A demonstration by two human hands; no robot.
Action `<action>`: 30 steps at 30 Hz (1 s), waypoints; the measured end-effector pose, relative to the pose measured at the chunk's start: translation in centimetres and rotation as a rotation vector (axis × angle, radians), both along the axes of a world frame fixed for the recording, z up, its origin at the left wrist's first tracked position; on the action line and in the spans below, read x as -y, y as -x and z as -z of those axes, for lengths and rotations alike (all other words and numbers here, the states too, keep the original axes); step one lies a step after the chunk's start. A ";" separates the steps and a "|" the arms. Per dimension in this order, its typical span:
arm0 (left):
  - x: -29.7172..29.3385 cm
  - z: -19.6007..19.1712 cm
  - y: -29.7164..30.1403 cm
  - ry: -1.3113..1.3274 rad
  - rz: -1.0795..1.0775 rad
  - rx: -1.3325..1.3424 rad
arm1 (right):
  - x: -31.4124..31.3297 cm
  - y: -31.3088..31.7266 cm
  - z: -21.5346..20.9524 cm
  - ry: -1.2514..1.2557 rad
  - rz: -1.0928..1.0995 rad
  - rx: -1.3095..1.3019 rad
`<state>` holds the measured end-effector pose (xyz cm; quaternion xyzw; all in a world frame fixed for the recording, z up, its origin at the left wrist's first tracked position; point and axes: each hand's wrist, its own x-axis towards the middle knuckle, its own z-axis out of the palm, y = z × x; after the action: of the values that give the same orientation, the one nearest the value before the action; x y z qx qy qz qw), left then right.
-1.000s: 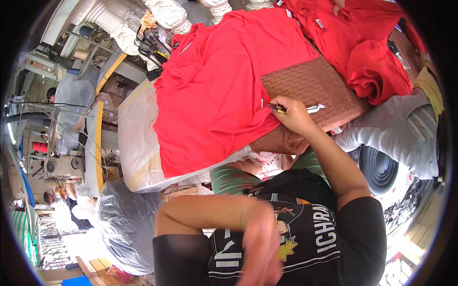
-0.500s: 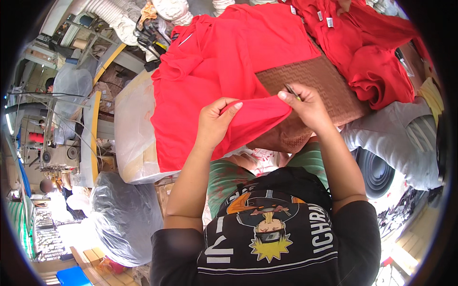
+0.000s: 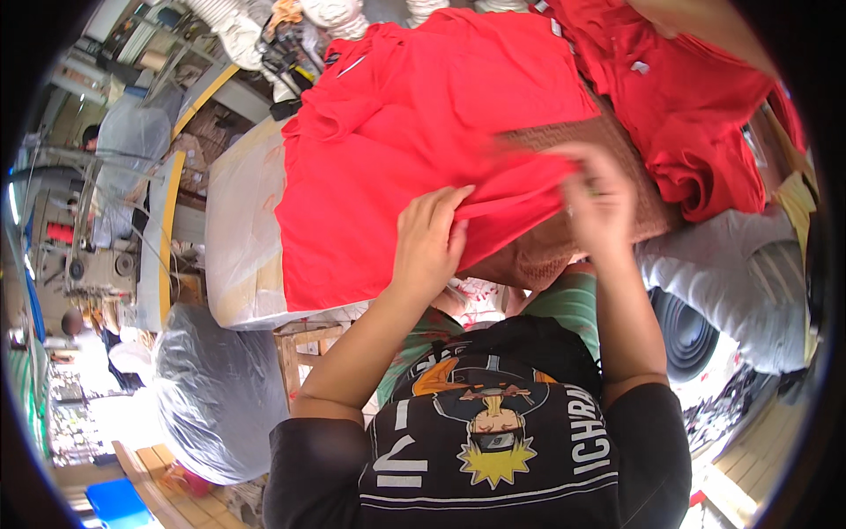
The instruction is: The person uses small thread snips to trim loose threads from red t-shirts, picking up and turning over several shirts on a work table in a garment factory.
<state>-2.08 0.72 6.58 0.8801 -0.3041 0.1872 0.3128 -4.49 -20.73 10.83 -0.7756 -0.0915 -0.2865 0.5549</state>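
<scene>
both hands have moved a little since half a second ago: the left hand (image 3: pixel 432 242) holds the same fold of the red shirt (image 3: pixel 397 150), and the right hand (image 3: pixel 599 203), now blurred, has lifted the hem higher over the brown mat (image 3: pixel 634 176). left fingers are closed on the cloth near the front edge of the table (image 3: pixel 238 247). right fingers seem closed on the hem, but the blur makes it hard to tell. the shirt lies spread across the table, hanging over its front edge. a pile of red clothes (image 3: pixel 696 115) lies at the far right corner, touching the mat. grey plastic bags (image 3: pixel 211 388) stand below the table on the left.
</scene>
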 end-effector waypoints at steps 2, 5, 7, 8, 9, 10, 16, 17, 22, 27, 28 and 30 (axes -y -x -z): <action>-3.1 0.9 -0.4 -0.148 -0.195 0.048 | 2.2 0.4 -1.1 -0.264 0.143 0.143; -12.1 4.4 -1.5 -0.230 -0.376 -0.010 | 5.3 1.1 -1.4 -0.536 0.124 0.202; -17.8 5.0 -1.2 -0.026 -0.492 -0.154 | 6.9 2.1 -1.5 -0.532 0.093 0.192; -19.9 3.9 -1.2 0.149 -0.541 -0.331 | 7.2 2.9 -1.9 -0.519 0.068 0.232; -21.9 2.6 -0.9 0.326 -0.589 -0.506 | 7.5 3.7 -2.2 -0.499 -0.004 0.238; -24.3 1.8 -0.6 0.538 -0.566 -0.505 | 7.6 4.5 -2.4 -0.452 -0.109 0.227; -24.8 -5.8 0.8 -0.075 -0.325 -0.694 | 4.9 4.0 -5.4 0.026 -0.102 -0.056; -24.4 -6.8 0.8 -0.151 -0.178 -0.745 | 4.1 3.2 -5.6 0.082 -0.025 -0.147; -15.7 -6.8 -8.9 0.217 -0.248 -0.614 | -0.3 0.9 -4.9 0.006 -0.015 -0.227; -8.6 -1.0 -19.4 0.756 -0.504 -0.799 | -4.0 0.6 -4.7 0.447 -0.248 -0.191; -8.7 -0.8 -20.1 1.074 -0.491 -0.953 | -4.3 0.5 -4.5 0.480 -0.274 -0.185; -6.1 -4.1 -18.2 1.158 -0.127 -0.835 | -3.1 0.3 -4.0 0.456 -0.239 -0.217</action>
<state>16.10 6.87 10.68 0.5868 0.0410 -0.0160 0.8085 -4.81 -17.64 14.86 -0.8904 -0.1842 -0.1063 0.4024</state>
